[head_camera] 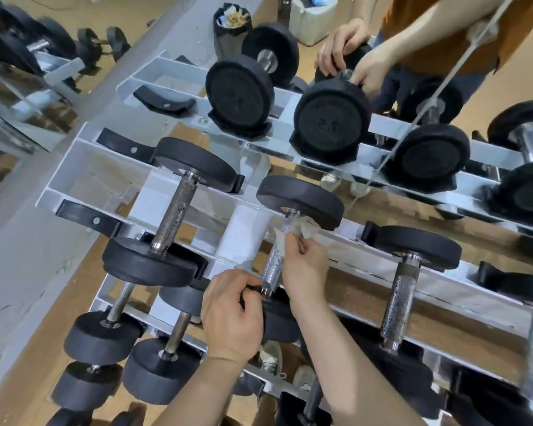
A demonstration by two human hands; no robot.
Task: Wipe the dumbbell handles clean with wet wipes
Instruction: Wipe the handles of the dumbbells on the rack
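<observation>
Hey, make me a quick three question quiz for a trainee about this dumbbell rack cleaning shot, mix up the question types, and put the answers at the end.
1. True or false: the right hand presses a wet wipe against the knurled handle of a dumbbell on the rack.
2. Multiple choice: the left hand is A) holding a spray bottle, B) gripping the near end of that same dumbbell, C) hanging free.
3. Fill in: the mirror behind the rack reflects the person, both hands on a dumbbell on the ____ tier.

Key: 1 true; 2 B; 3 top.
</observation>
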